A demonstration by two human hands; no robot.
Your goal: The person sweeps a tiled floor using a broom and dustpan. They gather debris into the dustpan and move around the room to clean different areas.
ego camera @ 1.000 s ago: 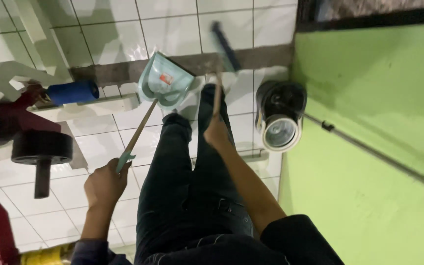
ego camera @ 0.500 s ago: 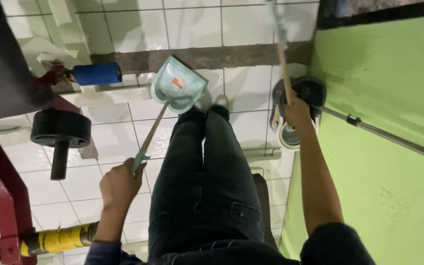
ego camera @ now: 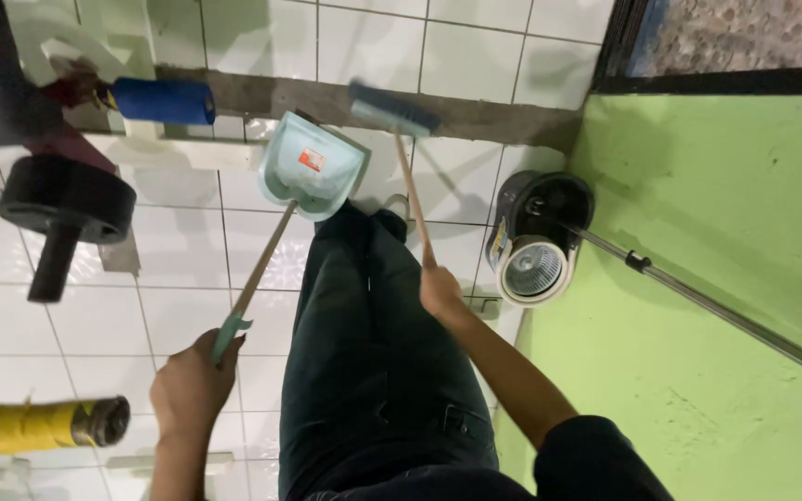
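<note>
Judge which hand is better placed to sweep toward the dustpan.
Right. The right hand has a grip on the broom stick, its bristles beside the dustpan mouth. The left hand only steadies the dustpan's handle.

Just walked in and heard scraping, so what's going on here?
A person stands on the white tiled floor, holding a long-handled teal dustpan in the left hand and a wooden-handled broom in the right hand. The broom head sits beside the pan. A mop bucket stands by the green wall.
</note>
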